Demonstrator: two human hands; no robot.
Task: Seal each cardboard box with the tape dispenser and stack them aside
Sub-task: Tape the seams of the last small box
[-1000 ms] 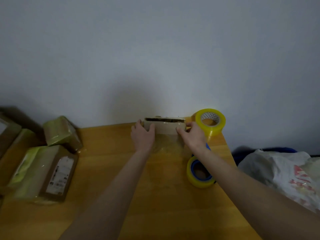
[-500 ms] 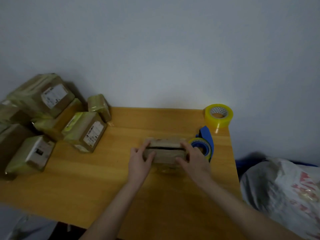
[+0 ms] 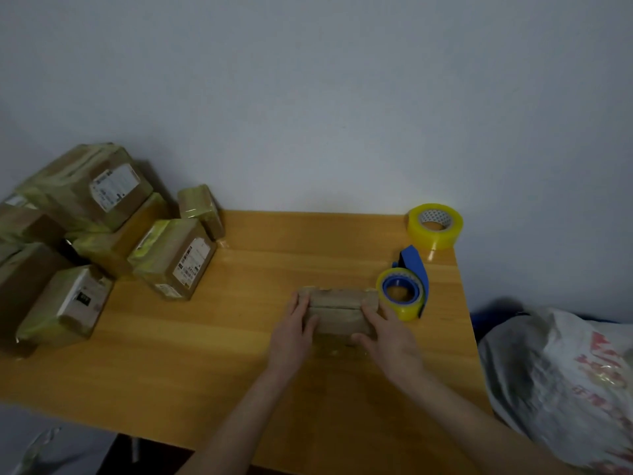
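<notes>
The left side of the picture cuts off part of the pile of boxes (image 3: pixel 102 234), so I cannot count them all. I can see at least six. They sit at the left end of the worktop (image 3: pixel 212 354), by the far left corner, and some lean on each other. Four show white labels, but the words are too small to read. Many have shiny yellow-green tape on them.

One small box (image 3: pixel 337 313) lies on the worktop near the right edge, about halfway between the far edge and the near edge. A dark line runs along its top, where two flaps meet. I cannot tell if there is tape on it. Its two ends are hidden by the hands.

There are two hands, and both hold this box. The left hand (image 3: pixel 293 334) has its fingers on the left end and its thumb on the near side. The right hand (image 3: pixel 390 337) curls round the right end. Both arms are cut off by the bottom of the picture.

One tape dispenser (image 3: pixel 404 293), blue with a yellow roll in it, stands just beside the right end of the small box. I cannot tell if they touch.

One spare tape roll (image 3: pixel 434 225), also yellow, sits in the far right corner, close to the grey wall (image 3: pixel 308 97).

Past the right edge of the worktop lies one white bag (image 3: pixel 565 382) with red marks on it. It is crumpled and partly cut off, so the marks are hard to make out.
</notes>
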